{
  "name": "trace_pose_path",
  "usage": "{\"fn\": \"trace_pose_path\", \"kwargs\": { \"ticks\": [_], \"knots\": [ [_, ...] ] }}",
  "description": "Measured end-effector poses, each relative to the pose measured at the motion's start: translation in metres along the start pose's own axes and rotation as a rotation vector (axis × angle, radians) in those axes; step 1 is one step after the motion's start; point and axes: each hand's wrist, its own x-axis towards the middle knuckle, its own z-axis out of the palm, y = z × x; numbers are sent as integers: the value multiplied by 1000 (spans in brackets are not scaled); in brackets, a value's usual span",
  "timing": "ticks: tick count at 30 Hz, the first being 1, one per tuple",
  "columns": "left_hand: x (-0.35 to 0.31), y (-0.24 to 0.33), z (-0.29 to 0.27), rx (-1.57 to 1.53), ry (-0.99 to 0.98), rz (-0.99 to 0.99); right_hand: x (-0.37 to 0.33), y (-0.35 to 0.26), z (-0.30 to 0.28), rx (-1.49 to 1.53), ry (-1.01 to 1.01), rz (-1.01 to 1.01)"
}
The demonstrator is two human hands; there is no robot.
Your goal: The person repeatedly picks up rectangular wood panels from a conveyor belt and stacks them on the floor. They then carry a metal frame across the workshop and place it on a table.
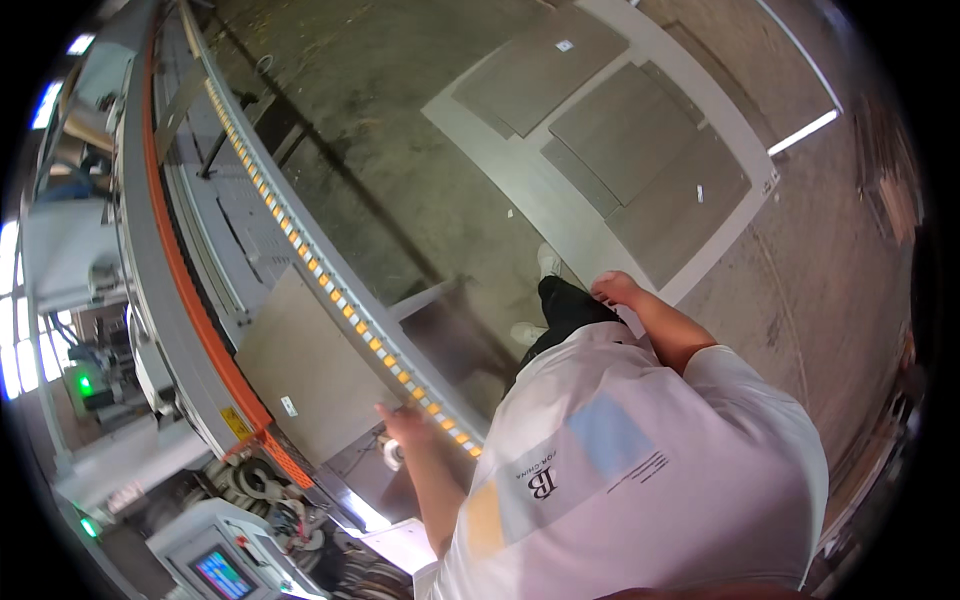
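Observation:
A flat grey-brown panel (315,350) with a small white label (289,406) lies on the bed of a long machine, at the left. My left hand (405,428) is at the panel's near corner, its fingers extended against the edge. Just below that hand is a small white ring-shaped part (393,455). My right hand (617,288) hangs beside my body, fingers loosely bent and apart, with nothing visible in it. Beyond it, several similar panels (630,130) lie on a larger pale sheet (520,185) on the floor.
A rail with yellow and white blocks (330,285) runs along the machine's near side. An orange strip (205,320) follows its far side. A control box with a lit screen (222,573) stands at lower left, near coiled edging strips (255,480). Boards (895,205) stand far right.

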Motion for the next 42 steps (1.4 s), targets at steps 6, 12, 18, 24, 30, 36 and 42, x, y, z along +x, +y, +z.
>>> {"fn": "trace_pose_path", "kwargs": {
  "ticks": [6, 12, 18, 24, 30, 36, 42],
  "knots": [
    [43, -22, 66, 1006, 689, 30, 46, 25, -35, 119, 227, 85],
    [92, -24, 154, 1120, 837, 53, 132, 40, -75, 110, 406, 99],
    [131, -36, 198, 1370, 1063, 200, 248, 82, -135, 46, 761, 46],
    [146, -40, 197, 1391, 1117, 180, 324, 83, -220, -218, 808, 396],
    [143, -41, 183, 1427, 1211, 180, 304, 0, -180, 325, 820, 453],
    [141, -40, 184, 1341, 1132, 199, 339, 33, -106, 242, 695, 500],
    [144, -41, 192, 1373, 1156, 185, 335, 7, -35, 998, 637, 433]
  ]
}}
